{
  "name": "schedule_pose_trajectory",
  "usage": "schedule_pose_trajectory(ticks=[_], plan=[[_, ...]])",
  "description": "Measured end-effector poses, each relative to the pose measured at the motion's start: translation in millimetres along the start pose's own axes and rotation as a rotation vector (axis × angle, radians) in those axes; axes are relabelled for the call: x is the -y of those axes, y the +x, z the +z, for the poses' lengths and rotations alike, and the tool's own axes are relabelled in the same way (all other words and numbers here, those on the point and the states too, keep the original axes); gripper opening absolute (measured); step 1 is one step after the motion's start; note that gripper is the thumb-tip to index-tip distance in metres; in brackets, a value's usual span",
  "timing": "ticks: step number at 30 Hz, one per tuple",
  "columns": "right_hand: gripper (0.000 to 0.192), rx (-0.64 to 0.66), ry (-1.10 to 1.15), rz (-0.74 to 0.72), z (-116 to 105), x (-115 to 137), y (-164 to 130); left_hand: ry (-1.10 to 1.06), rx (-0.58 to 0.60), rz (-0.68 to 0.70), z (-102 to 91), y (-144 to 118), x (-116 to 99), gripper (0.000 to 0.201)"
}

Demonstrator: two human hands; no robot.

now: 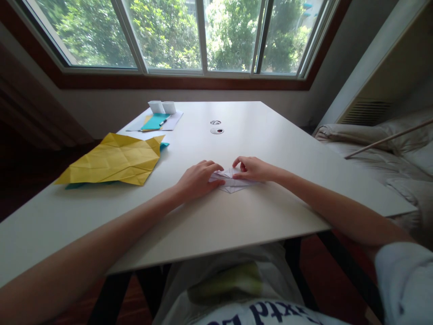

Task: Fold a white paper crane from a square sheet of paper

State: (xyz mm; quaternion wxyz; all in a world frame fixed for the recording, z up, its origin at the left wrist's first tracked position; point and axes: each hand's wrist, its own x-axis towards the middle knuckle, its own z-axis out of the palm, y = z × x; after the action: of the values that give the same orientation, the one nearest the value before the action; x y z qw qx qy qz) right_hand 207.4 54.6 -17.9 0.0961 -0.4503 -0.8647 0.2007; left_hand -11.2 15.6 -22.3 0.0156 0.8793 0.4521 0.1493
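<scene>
A white table (270, 149) stands under a wide window (199, 36) with a dark wooden frame, green trees outside giving daylight. A pale sofa (379, 149) sits right; dark floor (20, 180) left.

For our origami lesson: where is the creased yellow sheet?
The yellow sheet lies on the white table, left of the left hand, over teal paper.

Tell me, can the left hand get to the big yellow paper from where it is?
Probably yes. The left hand rests on the small white folded paper, and the yellow paper lies flat further to the left with only bare table between them.
</scene>
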Motion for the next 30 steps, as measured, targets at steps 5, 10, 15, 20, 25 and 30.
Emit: schedule_pose_trajectory(ticks=[5,10,15,20,25,30], plan=[[0.039,0.075,0.018,-0.052,-4.1,-0.8,-0.4,0.091,0.021,-0.038,0.3,0.4,1.2,0.042],[0.044,0.101,0.051,0.002,-3.8,-0.3,-0.3,0.087,0.035,-0.017,-4.1,0.4,1.1,0.042],[0.048,0.080,0.061,0.003,-1.9,0.6,-0.4,-0.004,0.089,-0.077,-11.3,1.3,6.1,0.054],[0.043,0.089,0.022,-0.047,-3.2,4.7,-2.3,-0.089,0.147,-0.117,-12.2,3.1,14.7,0.055],[0.040,0.094,0.030,-0.034,-3.9,5.6,-2.2,-0.104,0.135,-0.119,-10.9,3.3,13.5,0.042],[0.044,0.144,0.088,0.011,-5.1,2.5,0.3,-0.070,0.151,-0.106,-10.2,3.1,8.7,0.039]])
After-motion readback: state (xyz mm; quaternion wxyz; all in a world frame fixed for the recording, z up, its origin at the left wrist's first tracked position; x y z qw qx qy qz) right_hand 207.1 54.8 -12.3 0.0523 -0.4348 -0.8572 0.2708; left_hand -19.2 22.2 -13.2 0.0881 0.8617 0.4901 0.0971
